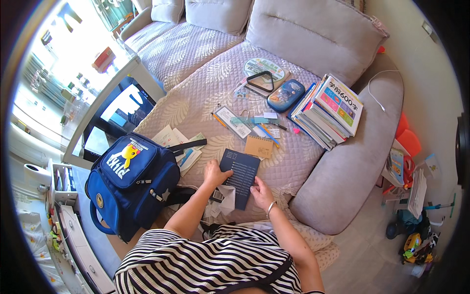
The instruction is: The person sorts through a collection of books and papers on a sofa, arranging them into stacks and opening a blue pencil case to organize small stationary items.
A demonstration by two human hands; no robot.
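A dark navy booklet [245, 169] with light printed lines is held between my two hands, low over the sofa seat. My left hand [215, 174] grips its left edge, thumb lying on the printed face. On the opposite edge, my right hand [263, 193] holds the lower right side, and a bracelet circles that wrist. A crumpled white paper piece [228, 198] lies beside the booklet's lower left part. Just beyond the booklet is a tan spiral notepad [258, 146]. Further off lie a teal ruler [253, 120], a blue pencil [269, 135] and an orange pencil [219, 120].
A navy backpack [143, 180] stands at left, by loose papers [187, 161]. A stack of books [330, 114] leans near the sofa armrest [341, 183], beside a blue pencil case [286, 95] and a black triangular frame [260, 81]. Toys [411, 246] crowd the floor at right.
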